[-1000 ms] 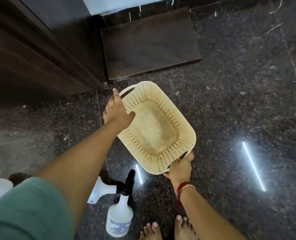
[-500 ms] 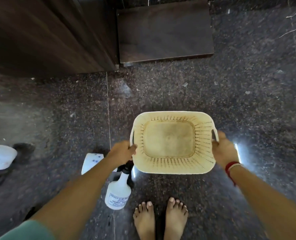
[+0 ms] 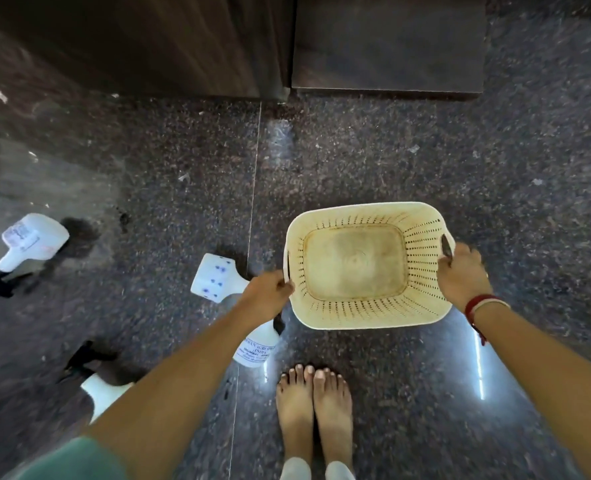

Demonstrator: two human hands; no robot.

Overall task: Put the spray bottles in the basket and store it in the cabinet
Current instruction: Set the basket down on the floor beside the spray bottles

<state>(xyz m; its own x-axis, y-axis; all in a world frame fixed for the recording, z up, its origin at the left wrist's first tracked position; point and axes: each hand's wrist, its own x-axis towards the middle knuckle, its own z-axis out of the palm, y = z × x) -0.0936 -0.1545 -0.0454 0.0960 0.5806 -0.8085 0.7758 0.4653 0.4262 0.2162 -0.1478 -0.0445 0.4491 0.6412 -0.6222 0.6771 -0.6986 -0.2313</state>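
I hold an empty cream perforated basket (image 3: 422, 317) level above the dark floor. My left hand (image 3: 268, 294) grips its left handle and my right hand (image 3: 462, 275) grips its right handle. Several white spray bottles with black triggers are on the floor to the left. One stands upright under my left wrist (image 3: 256, 349). One with blue dots lies on its side (image 3: 212, 277). Another lies at the far left (image 3: 27, 242). Another lies at the lower left, partly hidden by my left arm (image 3: 102, 393).
A dark wooden cabinet (image 3: 131, 39) runs along the top left, with an open dark door panel (image 3: 387, 39) to its right. My bare feet (image 3: 313, 407) stand below the basket. The polished granite floor (image 3: 373, 157) reflects ceiling lights.
The basket has turned from tilted to level and come toward my feet, held by both handles. The view has tilted down, bringing more bottles at the left into sight.
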